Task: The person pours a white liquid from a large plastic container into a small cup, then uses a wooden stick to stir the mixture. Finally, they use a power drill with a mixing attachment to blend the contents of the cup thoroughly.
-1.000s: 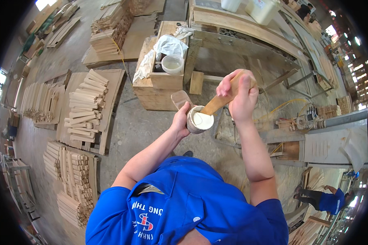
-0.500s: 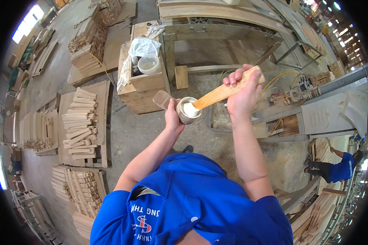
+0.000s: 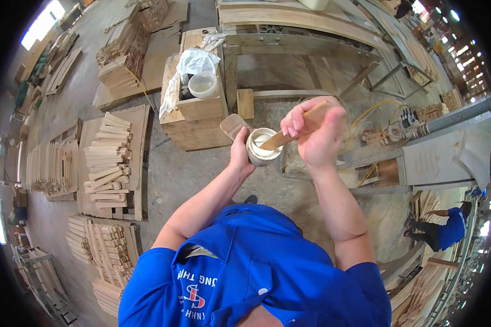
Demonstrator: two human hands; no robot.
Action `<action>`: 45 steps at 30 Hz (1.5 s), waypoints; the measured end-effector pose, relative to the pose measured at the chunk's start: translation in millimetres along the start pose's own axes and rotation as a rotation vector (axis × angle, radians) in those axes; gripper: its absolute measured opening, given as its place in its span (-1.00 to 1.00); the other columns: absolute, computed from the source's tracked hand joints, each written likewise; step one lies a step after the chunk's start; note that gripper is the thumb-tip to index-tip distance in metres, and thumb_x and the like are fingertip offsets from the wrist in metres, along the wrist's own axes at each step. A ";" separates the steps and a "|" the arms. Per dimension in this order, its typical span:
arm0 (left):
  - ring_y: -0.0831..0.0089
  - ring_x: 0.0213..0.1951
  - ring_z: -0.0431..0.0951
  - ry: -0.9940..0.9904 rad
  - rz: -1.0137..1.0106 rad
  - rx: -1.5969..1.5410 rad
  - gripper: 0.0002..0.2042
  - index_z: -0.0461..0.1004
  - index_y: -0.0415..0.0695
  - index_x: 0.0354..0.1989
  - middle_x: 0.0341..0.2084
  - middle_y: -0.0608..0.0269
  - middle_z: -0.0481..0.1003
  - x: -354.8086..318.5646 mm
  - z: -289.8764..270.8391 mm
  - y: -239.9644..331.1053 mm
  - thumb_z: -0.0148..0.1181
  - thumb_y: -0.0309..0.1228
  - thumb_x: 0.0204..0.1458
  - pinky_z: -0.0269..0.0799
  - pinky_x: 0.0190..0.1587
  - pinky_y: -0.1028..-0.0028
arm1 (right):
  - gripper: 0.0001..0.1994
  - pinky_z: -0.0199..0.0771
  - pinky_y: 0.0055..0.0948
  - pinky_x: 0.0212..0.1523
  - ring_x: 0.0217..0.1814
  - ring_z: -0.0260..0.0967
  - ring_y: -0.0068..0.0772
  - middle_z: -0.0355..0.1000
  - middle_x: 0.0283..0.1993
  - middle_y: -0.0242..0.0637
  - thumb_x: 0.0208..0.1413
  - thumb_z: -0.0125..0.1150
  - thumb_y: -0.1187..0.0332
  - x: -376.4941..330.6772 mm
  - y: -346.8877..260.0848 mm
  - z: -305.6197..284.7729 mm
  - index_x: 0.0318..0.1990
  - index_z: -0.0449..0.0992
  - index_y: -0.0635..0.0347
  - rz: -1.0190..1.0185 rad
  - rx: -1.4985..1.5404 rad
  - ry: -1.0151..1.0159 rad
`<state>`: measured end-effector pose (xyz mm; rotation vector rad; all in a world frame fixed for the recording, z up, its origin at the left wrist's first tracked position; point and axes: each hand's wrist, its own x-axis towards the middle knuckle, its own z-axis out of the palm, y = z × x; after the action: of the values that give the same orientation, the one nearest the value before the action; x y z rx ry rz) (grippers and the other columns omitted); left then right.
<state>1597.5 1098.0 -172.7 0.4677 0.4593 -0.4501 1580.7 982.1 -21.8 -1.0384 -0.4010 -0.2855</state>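
Note:
My left hand (image 3: 240, 153) is wrapped round a small greyish jar (image 3: 263, 158) of thick white paste (image 3: 259, 139). Past its thumb a flat brown piece with a rounded end (image 3: 233, 125) sticks out; I cannot tell whether it is joined to the jar. In my right hand (image 3: 317, 143) is a flat wooden stick (image 3: 278, 140), gripped near its upper end. Tilted down to the left, the stick has its lower tip inside the jar, in the paste. The fingers partly cover the stick's upper part.
Ahead stands a wooden box (image 3: 195, 128) with a clear plastic tub (image 3: 203, 85) and a white plastic bag (image 3: 196, 61) on it. Stacked wooden pieces (image 3: 108, 163) lie on pallets to the left. A metal machine (image 3: 447, 152) is at right, with a co-worker (image 3: 451, 228) beyond.
The stick has turned steeper and its tip sits deeper in the jar. My right hand has moved left and down, and the jar has shifted slightly right.

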 end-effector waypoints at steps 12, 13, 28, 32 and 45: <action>0.28 -0.26 0.49 0.061 -0.006 0.036 -0.61 0.33 -0.24 -0.23 -0.31 0.07 0.45 4.9 -8.0 -0.4 -0.24 -0.13 0.15 0.42 -0.17 0.29 | -0.57 0.30 -0.49 -0.52 -0.59 0.21 -0.48 0.25 -0.59 -0.28 0.20 -0.22 -0.01 9.3 17.4 -14.7 -0.36 0.24 0.26 -0.027 -0.114 0.061; 0.28 -0.26 0.49 0.085 0.007 0.031 -0.61 0.33 -0.24 -0.23 -0.31 0.07 0.45 6.2 -11.2 -2.7 -0.24 -0.12 0.15 0.42 -0.17 0.29 | -0.57 0.28 -0.49 -0.53 -0.60 0.19 -0.50 0.23 -0.60 -0.30 0.20 -0.21 -0.01 15.3 18.9 -21.4 -0.36 0.24 0.25 0.053 -0.100 0.165; 0.31 -0.26 0.48 0.182 0.200 -0.043 -0.59 0.32 -0.20 -0.21 -0.33 0.13 0.44 15.8 -37.6 -16.8 -0.23 -0.06 0.15 0.43 -0.19 0.28 | -0.62 0.16 -0.40 -0.45 -0.49 0.03 -0.54 0.08 -0.53 -0.44 0.20 -0.29 -0.04 6.1 18.5 -73.3 -0.28 0.22 0.11 0.173 0.086 0.704; 0.26 -0.19 0.47 0.151 0.227 -0.024 -0.58 0.32 -0.18 -0.17 -0.28 0.11 0.45 19.3 -31.6 -14.9 -0.25 -0.05 0.14 0.38 -0.09 0.27 | -0.60 0.20 -0.42 -0.43 -0.51 0.07 -0.52 0.14 -0.53 -0.40 0.19 -0.23 -0.04 16.5 5.0 -42.5 -0.26 0.24 0.17 0.023 0.082 0.491; 0.35 -0.28 0.48 0.109 0.227 -0.015 -0.59 0.34 -0.19 -0.24 -0.37 0.18 0.45 25.6 -11.8 -13.1 -0.25 -0.06 0.15 0.40 -0.18 0.34 | -0.56 0.23 -0.57 -0.48 -0.54 0.16 -0.58 0.22 -0.57 -0.35 0.20 -0.19 0.02 -2.1 24.9 0.9 -0.32 0.31 0.32 -0.068 -0.218 0.020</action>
<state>1607.7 1085.9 -199.4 0.5255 0.5077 -0.2024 1589.0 994.9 -41.6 -1.2356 -0.3940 -0.4072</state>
